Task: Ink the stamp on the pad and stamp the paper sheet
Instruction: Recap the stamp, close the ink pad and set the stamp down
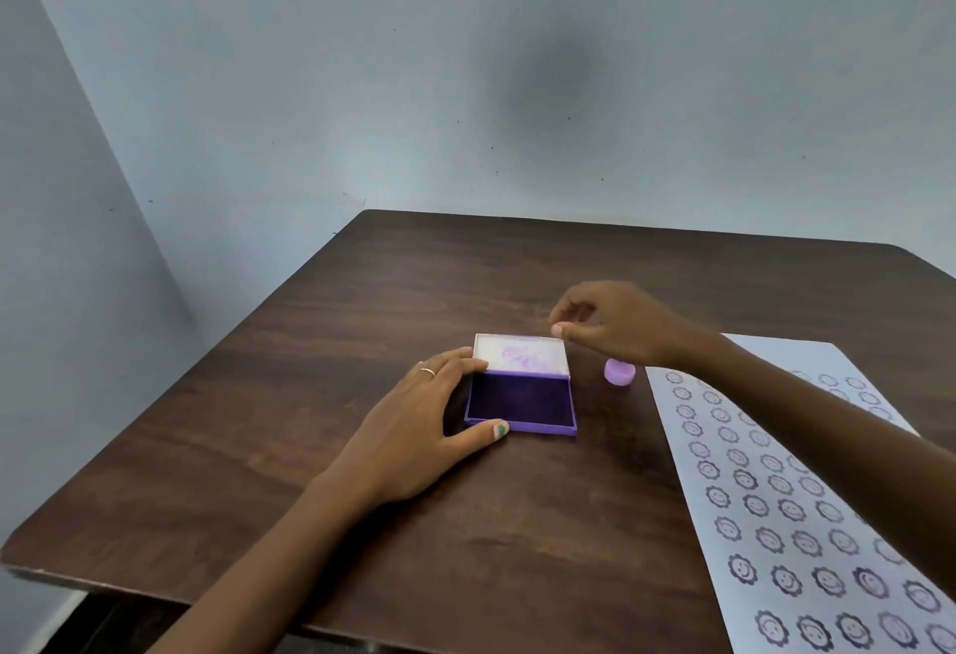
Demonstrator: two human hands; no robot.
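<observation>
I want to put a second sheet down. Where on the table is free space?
Bare wood lies behind the ink pad toward the table's far edge, and left of the left hand. It is crowded between pad, stamp, right hand and paper sheet.

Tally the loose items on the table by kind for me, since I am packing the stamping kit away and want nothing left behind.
Ink pad, lid open: 1
Stamp, small and lilac: 1
Paper sheet, covered in smiley prints: 1
Total: 3 items on the table
</observation>
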